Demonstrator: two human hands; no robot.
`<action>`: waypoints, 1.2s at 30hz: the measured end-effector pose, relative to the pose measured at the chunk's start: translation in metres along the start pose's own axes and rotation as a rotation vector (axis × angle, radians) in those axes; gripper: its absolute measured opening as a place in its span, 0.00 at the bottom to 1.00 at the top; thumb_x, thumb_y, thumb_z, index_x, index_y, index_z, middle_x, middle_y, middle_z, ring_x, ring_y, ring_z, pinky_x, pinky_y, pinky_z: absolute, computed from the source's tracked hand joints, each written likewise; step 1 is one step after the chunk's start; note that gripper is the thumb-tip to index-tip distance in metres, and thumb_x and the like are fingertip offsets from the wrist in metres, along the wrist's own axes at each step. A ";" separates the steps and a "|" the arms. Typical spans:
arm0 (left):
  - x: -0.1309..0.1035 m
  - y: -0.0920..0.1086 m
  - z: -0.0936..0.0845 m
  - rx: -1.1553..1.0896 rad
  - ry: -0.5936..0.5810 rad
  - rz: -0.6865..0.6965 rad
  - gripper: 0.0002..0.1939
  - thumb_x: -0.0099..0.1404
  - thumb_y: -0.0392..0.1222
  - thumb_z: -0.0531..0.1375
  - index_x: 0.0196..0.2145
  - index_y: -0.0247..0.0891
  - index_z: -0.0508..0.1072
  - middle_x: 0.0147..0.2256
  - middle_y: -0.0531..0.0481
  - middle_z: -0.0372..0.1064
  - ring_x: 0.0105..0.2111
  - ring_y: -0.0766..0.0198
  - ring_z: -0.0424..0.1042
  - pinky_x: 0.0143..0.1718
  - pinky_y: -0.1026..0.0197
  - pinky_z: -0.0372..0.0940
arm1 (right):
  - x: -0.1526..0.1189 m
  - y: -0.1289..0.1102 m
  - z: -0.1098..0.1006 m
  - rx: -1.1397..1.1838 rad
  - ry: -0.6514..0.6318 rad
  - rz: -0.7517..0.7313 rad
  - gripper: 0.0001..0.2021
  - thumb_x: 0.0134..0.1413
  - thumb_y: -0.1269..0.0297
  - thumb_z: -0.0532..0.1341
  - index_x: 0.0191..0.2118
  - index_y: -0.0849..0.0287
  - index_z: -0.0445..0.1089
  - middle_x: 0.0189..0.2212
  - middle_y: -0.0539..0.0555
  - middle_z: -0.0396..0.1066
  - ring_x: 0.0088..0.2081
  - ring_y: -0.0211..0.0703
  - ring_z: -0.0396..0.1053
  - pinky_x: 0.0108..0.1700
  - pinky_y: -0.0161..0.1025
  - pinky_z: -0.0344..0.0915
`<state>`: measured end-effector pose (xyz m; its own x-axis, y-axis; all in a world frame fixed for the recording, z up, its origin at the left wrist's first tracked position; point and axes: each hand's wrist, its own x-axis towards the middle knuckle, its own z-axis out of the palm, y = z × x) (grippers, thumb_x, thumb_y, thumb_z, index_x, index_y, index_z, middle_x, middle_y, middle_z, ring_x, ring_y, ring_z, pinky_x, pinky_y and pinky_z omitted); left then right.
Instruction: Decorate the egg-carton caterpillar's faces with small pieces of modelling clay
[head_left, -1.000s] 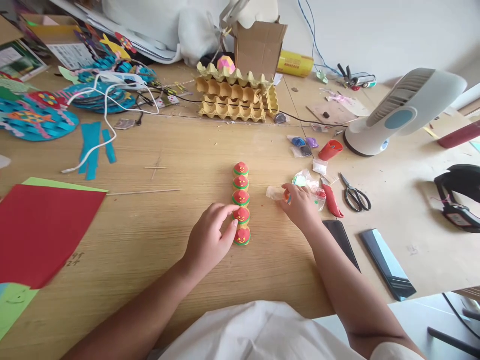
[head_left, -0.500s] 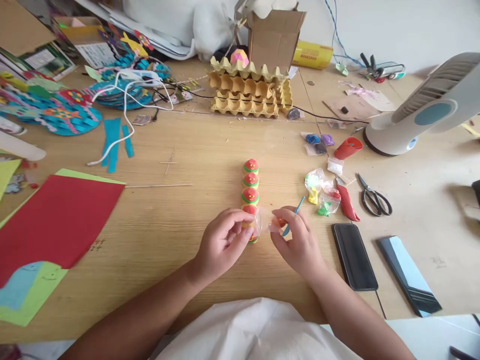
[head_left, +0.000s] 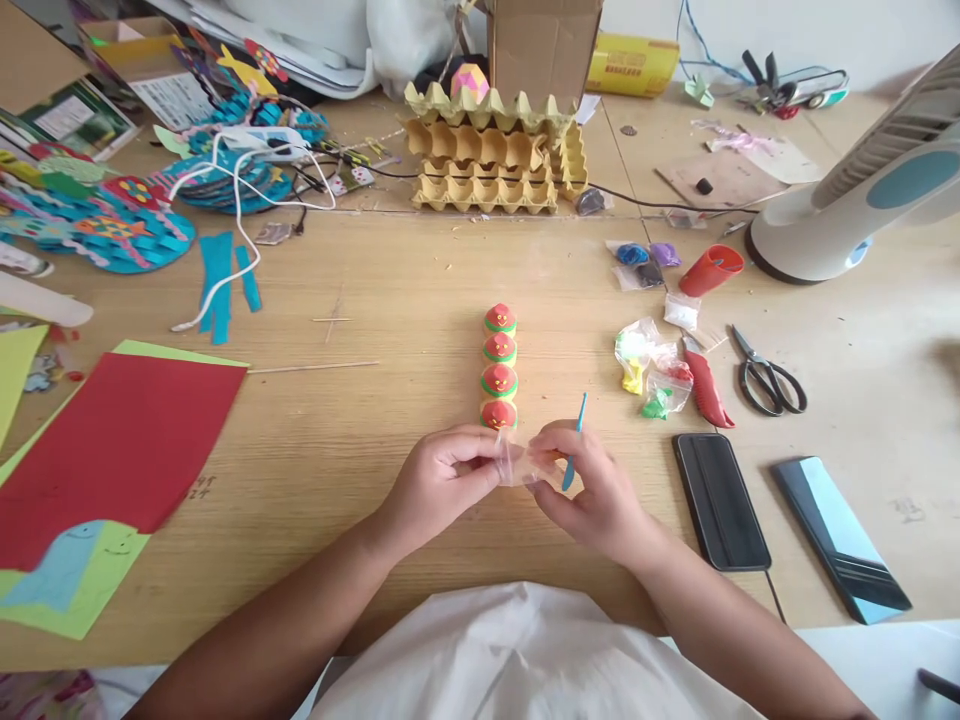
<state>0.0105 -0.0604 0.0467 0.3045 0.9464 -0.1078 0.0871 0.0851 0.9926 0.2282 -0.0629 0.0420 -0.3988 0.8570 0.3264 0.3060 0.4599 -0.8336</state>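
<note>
A small clear plastic bag (head_left: 511, 465) is stretched between my two hands. My left hand (head_left: 442, 480) pinches its left end between thumb and fingers. The other end is in the fingertips of my right hand (head_left: 592, 495). A thin blue modelling tool (head_left: 580, 415) with a flat lower end is also tucked in the right hand, sticking up past the fingers. Just beyond the hands stands a row of egg-carton cups (head_left: 499, 382) with red tops, green bands and small smiling faces. The near end of the row is hidden behind my hands.
Bags of coloured clay (head_left: 652, 365), a red cutter knife (head_left: 707, 385), scissors (head_left: 766, 375) and a black phone (head_left: 721, 500) lie at the right. Egg cartons (head_left: 487, 165) and a white fan (head_left: 832, 200) stand farther back. Red paper (head_left: 127, 430) lies at the left.
My hands have come slightly closer together with the plastic bag between them. The blue tool is more upright. The view has shifted a little.
</note>
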 end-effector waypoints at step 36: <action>0.001 0.006 0.004 0.166 0.041 0.400 0.13 0.65 0.32 0.68 0.45 0.46 0.83 0.38 0.51 0.79 0.35 0.66 0.80 0.34 0.69 0.74 | 0.004 -0.009 0.001 0.733 0.028 0.451 0.06 0.61 0.64 0.70 0.35 0.57 0.74 0.28 0.49 0.73 0.28 0.33 0.67 0.30 0.32 0.64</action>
<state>0.0148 -0.0603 0.0525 0.3080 0.9063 0.2893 0.1217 -0.3391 0.9328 0.2232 -0.0634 0.0510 -0.3487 0.9317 -0.1019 -0.2093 -0.1834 -0.9605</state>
